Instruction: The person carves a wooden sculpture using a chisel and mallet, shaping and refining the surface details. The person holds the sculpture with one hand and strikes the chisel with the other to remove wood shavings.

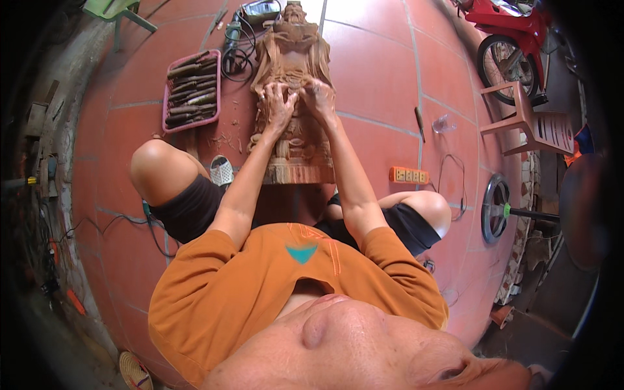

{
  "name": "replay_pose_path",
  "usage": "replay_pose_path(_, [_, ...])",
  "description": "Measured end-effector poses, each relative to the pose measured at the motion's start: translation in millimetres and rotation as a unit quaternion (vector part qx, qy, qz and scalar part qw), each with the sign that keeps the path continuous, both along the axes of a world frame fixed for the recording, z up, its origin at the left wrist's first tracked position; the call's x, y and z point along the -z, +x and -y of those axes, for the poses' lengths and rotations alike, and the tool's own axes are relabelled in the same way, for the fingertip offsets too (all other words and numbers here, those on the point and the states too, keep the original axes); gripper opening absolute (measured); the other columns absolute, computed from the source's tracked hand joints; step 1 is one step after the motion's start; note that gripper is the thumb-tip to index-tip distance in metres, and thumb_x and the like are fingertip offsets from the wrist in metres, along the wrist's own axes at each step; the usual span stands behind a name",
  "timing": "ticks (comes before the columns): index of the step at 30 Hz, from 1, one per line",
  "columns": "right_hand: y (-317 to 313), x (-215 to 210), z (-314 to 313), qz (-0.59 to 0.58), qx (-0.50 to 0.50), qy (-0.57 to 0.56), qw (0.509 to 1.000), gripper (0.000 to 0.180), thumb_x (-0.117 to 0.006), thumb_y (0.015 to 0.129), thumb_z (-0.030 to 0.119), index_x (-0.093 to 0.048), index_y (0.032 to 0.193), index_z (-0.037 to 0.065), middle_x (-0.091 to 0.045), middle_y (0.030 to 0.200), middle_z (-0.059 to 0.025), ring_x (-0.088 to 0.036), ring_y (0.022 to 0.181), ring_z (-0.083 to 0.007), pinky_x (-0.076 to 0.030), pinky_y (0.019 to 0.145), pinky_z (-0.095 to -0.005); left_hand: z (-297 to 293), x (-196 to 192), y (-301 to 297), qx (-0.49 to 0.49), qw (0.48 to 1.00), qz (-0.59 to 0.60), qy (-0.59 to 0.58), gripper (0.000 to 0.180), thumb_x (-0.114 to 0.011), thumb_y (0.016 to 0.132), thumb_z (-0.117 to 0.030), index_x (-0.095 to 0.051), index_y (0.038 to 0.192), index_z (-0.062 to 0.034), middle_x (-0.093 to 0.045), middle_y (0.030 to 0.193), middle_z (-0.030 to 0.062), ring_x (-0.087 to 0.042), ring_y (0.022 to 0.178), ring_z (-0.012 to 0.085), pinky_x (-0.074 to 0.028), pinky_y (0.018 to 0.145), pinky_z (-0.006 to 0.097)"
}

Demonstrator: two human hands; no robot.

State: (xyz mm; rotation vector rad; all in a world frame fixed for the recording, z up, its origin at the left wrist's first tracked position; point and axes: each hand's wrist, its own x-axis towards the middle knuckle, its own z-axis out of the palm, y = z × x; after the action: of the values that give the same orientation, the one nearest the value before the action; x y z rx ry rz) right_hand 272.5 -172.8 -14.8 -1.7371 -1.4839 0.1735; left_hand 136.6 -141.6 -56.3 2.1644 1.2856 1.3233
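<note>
I find the left hand [279,107] spread and pressed to the statue [292,68]; the right hand [317,99] is curled against it, and I cannot tell whether it pinches anything. The statue, apparently wood, lies just beyond the knees [153,162], seemingly face up. I judge it heavy, stiff and dry, fragile at raised carving; best hold, the thick base [299,174]. Its long axis runs outward, head [294,12] farthest. Left of it: a tray [218,97] of tools [192,91].
</note>
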Motion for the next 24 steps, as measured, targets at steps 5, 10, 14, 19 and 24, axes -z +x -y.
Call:
replay_pose_path(5, [-3.7,-35.2,27.5,-0.004,-0.04,-0.153,0.987,0.02,-0.069,0.072,0.026,-0.067,0.076,0.007,-0.066,0.08,-0.016,-0.065,0.079,-0.0335,-0.05,0.067,-0.0438,1.5,-9.6,-7.1,-0.026,0.998,-0.029,-0.054,0.034,-0.073,0.073,-0.023,-0.054,0.099,-0.0127,-0.047,0.105,0.0092,-0.042,0.107,0.0332,-0.039,0.086,0.049])
replay_pose_path(10, [-6.2,-33.1,23.6,-0.034,-0.005,-0.115,0.993,0.019,-0.068,0.073,0.025,-0.067,0.079,0.008,-0.067,0.08,-0.0156,-0.065,0.077,-0.0322,-0.05,0.067,-0.043,2.1,-11.5,-5.4,-0.022,0.998,-0.032,-0.044,0.035,-0.073,0.073,-0.023,-0.054,0.1,-0.0125,-0.047,0.106,0.0094,-0.042,0.107,0.034,-0.039,0.085,0.05])
replay_pose_path(14, [-4.2,-24.2,6.8,-0.042,0.011,-0.056,0.997,0.019,-0.068,0.074,0.025,-0.066,0.082,0.008,-0.067,0.081,-0.0151,-0.065,0.077,-0.032,-0.05,0.067,-0.0428,4.7,-13.5,-3.4,-0.007,0.999,-0.017,-0.04,0.034,-0.072,0.075,-0.022,-0.056,0.102,-0.0092,-0.052,0.103,0.0091,-0.047,0.105,0.0283,-0.031,0.094,0.044])
replay_pose_path(19, [-5.2,-20.1,16.0,-0.011,-0.006,-0.138,0.99,0.022,-0.069,0.073,0.028,-0.068,0.085,0.009,-0.067,0.086,-0.0155,-0.065,0.082,-0.0325,-0.05,0.07,-0.0434,3.2,-15.8,-6.3,-0.017,0.999,-0.023,-0.035,0.035,-0.073,0.072,-0.021,-0.055,0.1,-0.011,-0.048,0.105,0.0113,-0.043,0.106,0.0348,-0.038,0.087,0.049])
replay_pose_path(24, [5.6,-20.5,27.5,0.023,-0.075,-0.202,0.976,0.028,-0.07,0.072,0.031,-0.069,0.089,0.009,-0.067,0.089,-0.0175,-0.065,0.083,-0.0347,-0.051,0.071,-0.0449,5.0,-15.0,-6.2,-0.017,0.999,-0.014,-0.049,0.034,-0.073,0.073,-0.02,-0.055,0.1,-0.0115,-0.048,0.105,0.0111,-0.043,0.106,0.0342,-0.038,0.088,0.048])
